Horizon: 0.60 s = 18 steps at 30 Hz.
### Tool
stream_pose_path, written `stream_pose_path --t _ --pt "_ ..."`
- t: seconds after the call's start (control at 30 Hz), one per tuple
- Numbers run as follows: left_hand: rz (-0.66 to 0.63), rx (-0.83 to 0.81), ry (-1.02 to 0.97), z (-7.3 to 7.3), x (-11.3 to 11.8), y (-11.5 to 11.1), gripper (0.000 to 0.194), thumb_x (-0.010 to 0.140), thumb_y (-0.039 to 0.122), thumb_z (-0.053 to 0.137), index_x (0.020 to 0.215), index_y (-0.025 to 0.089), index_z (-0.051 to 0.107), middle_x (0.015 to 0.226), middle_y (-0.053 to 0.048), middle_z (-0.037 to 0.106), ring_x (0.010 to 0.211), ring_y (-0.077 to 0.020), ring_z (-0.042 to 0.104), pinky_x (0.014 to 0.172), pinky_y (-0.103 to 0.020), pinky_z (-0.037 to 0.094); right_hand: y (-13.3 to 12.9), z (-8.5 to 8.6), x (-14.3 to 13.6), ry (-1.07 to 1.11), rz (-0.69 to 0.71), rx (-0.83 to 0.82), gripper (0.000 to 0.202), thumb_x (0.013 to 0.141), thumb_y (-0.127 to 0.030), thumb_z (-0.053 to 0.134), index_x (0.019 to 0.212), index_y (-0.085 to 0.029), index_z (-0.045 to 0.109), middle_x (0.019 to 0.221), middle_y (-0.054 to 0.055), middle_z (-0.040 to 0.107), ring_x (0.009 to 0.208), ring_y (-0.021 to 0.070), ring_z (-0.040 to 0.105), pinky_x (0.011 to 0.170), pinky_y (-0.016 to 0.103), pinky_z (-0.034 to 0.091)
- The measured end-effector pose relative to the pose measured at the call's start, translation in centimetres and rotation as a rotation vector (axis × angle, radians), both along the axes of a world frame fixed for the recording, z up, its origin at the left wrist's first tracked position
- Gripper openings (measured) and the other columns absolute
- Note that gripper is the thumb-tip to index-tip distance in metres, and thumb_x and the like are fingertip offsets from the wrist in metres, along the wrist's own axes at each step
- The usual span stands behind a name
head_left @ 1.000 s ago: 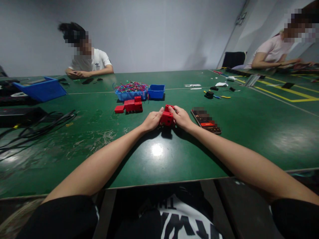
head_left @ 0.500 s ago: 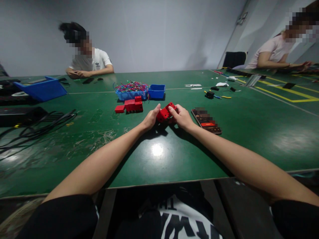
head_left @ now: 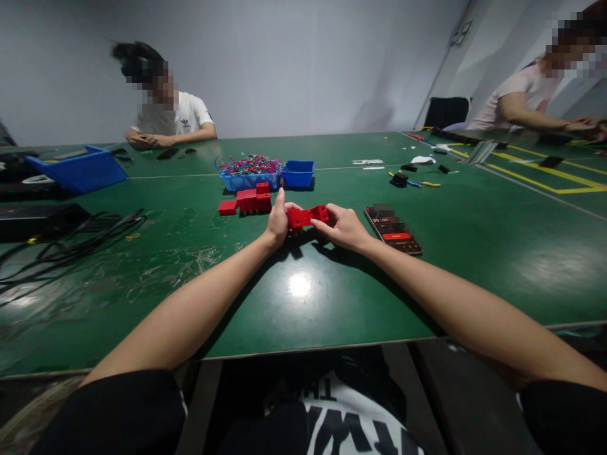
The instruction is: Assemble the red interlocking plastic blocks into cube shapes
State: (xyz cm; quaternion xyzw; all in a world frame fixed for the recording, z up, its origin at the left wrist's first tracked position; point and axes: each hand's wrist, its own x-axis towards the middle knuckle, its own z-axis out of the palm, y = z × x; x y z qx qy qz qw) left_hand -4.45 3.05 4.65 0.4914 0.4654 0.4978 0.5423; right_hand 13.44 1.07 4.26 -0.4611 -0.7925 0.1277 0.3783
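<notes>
Between my hands is a red block-like part with small round holes (head_left: 307,217), held just above the green table (head_left: 284,303). My left hand (head_left: 279,221) grips its left end, thumb pointing up. My right hand (head_left: 344,226) pinches its right end, with the thumb along the near face. The fingers behind the part are mostly hidden. Other red parts (head_left: 249,201) of a similar look rest on the table beyond my left hand. Close to my right hand lies a phone (head_left: 393,230) with a lit screen.
A blue bin (head_left: 251,182) full of coloured wires stands beside a smaller blue bin (head_left: 298,175). At left are a tilted blue tray (head_left: 85,174) and black cables (head_left: 95,237). Black pieces and wire ends (head_left: 399,180) lie at right. Two people sit across the table.
My hands have turned the red part from a slanted pose to a nearly level one. My left hand has shifted a little to the left.
</notes>
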Motion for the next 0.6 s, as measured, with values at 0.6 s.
stream_pose_path --t 0.6 --pt "-0.083 -0.06 -0.091 0.74 -0.29 0.12 0.075 0.085 0.08 0.021 0.066 0.018 0.057 0.048 -0.004 0.059 0.035 -0.0129 0.051 0.035 -0.024 0.031 -0.5 0.46 -0.47 -0.204 -0.158 -0.044 0.034 0.091 -0.048 0.053 0.085 -0.016 0.065 0.073 0.007 0.067 0.062 0.016 0.055 0.06 0.026 0.035"
